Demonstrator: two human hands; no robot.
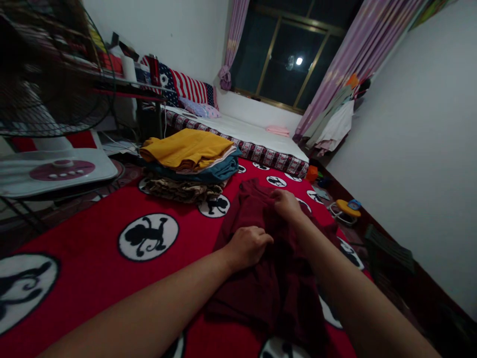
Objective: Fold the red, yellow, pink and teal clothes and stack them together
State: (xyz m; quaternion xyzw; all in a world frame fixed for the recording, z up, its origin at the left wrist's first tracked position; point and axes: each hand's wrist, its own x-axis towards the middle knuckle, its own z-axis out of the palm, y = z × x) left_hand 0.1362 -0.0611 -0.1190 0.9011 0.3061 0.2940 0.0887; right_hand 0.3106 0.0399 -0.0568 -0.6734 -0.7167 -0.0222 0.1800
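Note:
A dark maroon garment (pixel 257 288) lies loosely spread and wrinkled on a red blanket (pixel 93 263) with black-and-white monkey circles. My left hand (pixel 250 247) is closed on the middle of the garment, its fingers curled into the cloth. Farther up, my right hand (pixel 286 204) pinches the cloth near the garment's far part; its fingertips are partly hidden. Left of the garment's far end sits a stack of folded clothes, with a mustard-yellow garment (pixel 190 148) on top, a teal one (pixel 219 168) under it and a brown patterned one (pixel 182 190) at the bottom.
A fan (pixel 55 164) stands at the left beside a cluttered shelf (pixel 130 84). Beyond the blanket is a second bed (pixel 238 127) below a window. On the right floor are a yellow-topped stool (pixel 346 208) and a dark green seat (pixel 389 248) near the wall.

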